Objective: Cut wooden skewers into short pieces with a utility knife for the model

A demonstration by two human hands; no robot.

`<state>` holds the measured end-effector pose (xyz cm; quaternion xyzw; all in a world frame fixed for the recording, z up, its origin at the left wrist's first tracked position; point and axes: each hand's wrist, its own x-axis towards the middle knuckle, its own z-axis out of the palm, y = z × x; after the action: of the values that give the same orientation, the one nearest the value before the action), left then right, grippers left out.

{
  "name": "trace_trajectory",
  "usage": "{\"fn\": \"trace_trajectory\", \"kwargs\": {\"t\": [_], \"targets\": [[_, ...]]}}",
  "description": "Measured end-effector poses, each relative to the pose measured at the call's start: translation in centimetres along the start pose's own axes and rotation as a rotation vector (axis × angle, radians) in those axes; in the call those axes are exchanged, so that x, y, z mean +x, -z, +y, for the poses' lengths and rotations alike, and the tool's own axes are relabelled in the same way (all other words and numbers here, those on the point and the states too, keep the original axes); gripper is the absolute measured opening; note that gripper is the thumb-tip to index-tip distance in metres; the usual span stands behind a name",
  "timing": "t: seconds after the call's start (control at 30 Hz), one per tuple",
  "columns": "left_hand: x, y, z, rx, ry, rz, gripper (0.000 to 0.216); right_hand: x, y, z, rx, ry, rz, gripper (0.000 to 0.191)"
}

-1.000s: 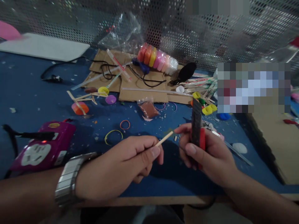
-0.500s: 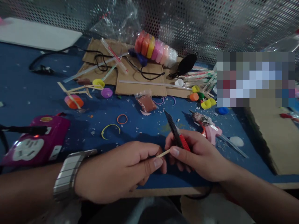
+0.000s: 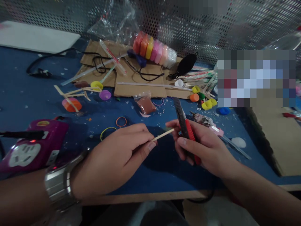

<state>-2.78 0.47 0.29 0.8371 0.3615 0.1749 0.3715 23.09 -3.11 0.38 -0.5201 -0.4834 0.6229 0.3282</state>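
Observation:
My left hand (image 3: 115, 158) pinches a thin wooden stick (image 3: 163, 134) between thumb and forefinger, and the stick points right and slightly up. My right hand (image 3: 202, 147) is closed round a red-and-black utility knife (image 3: 185, 125) whose blade sticks up and away from me. The stick's free end touches my right fingers just below the blade. Both hands hover over the blue table (image 3: 35, 88) near its front edge.
A purple power strip (image 3: 33, 147) lies at the left. Rubber bands (image 3: 121, 121), coloured bottle caps (image 3: 105, 94), wooden sticks, cardboard pieces (image 3: 138, 88), a row of clay tubs (image 3: 152, 51), straws and a pink glue gun (image 3: 213, 128) litter the table. Perforated metal mesh stands behind.
Both hands rose a little and drew apart, baring more of the stick. The knife blade swung from leaning left to more upright.

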Motion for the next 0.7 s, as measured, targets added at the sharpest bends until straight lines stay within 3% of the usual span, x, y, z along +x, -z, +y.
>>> {"fn": "trace_trajectory", "kwargs": {"t": [0.07,0.2,0.3,0.4,0.53,0.7], "targets": [[0.2,0.2,-0.5,0.09,-0.034,0.037,0.031,-0.1,0.1,0.1,-0.096,0.085,0.081,0.036],[0.4,0.3,-1.5,0.296,-0.112,0.075,0.03,0.0,0.5,0.1,-0.483,0.286,0.231,0.019],[0.4,0.2,-2.0,0.369,-0.12,0.092,0.03,0.2,0.7,0.3,-0.703,0.36,0.275,0.03],[0.4,0.1,-2.0,0.362,-0.065,0.08,0.024,0.5,0.9,0.8,-0.768,0.403,0.287,0.054],[0.4,0.1,-2.0,0.387,-0.028,0.032,0.008,0.6,1.0,0.9,-0.944,0.516,0.307,0.045],[0.6,-0.1,-2.0,0.436,-0.064,-0.028,0.018,0.4,0.9,0.6,-1.051,0.532,0.2,0.053]]}}
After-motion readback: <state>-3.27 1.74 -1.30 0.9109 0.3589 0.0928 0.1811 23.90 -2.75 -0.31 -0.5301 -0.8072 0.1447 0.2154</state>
